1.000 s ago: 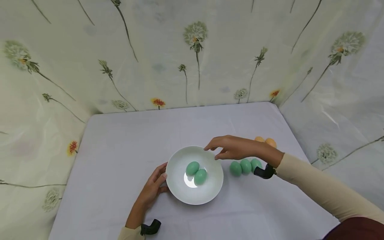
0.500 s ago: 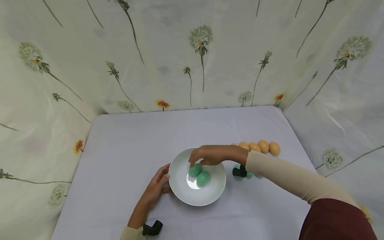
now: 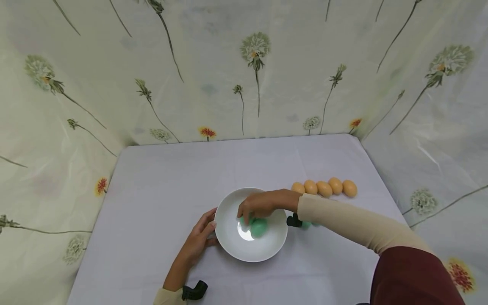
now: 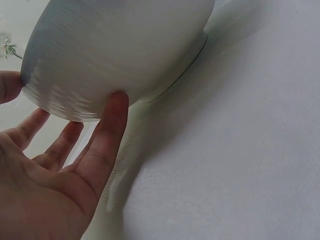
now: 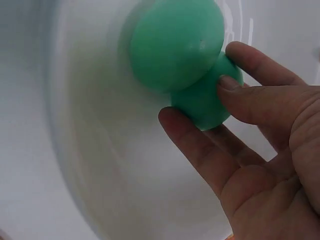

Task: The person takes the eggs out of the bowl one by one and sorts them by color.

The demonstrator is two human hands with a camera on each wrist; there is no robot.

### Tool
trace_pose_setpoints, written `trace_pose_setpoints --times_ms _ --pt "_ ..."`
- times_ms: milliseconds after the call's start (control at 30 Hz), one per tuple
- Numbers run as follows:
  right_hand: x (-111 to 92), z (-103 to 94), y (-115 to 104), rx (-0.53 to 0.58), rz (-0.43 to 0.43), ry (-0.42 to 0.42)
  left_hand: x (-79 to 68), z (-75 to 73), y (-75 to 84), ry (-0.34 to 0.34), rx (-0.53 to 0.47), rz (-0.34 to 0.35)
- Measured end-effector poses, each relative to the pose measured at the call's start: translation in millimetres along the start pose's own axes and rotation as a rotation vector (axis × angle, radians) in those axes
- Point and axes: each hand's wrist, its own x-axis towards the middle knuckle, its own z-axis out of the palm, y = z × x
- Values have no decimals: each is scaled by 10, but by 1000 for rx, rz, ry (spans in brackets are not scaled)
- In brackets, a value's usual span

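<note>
A white bowl (image 3: 238, 250) stands on the cloth-covered table with two green eggs inside. My left hand (image 3: 199, 236) holds it at the left side; in the left wrist view the fingertips rest against the bowl's outer wall (image 4: 120, 50) and rim. Reaching into the bowl from the right, my right hand (image 3: 261, 205) has its fingers and thumb curled round one green egg (image 5: 200, 107), which it largely covers in the head view. The other green egg (image 5: 177, 42) lies right against it, nearer the camera in the right wrist view.
Behind the right forearm, a row of several orange-tan eggs (image 3: 324, 189) lies on the white tablecloth (image 3: 183, 173). More green eggs (image 3: 306, 225) sit right of the bowl, mostly hidden by the right sleeve and wrist. Flower-printed curtains (image 3: 213, 76) surround the table.
The right hand has moved left and down from over the bowl's right rim into the bowl and closed round a green egg. The left hand stays on the bowl.
</note>
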Motion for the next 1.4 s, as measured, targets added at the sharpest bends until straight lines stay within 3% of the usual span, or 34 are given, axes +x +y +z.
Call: trace_pose_setpoints --times_ms 500,833,1100,1400 --pt "96 99 -6 -28 60 -27 14 -6 -39 -12 5 9" --pt "-2 50 -40 5 75 37 4 -2 -25 -11 -17 -1" --pt "-528 -179 -124 163 122 197 10 -2 8 6 -12 17" --pt "-1448 -182 -179 283 309 392 17 25 14 10 9 4"
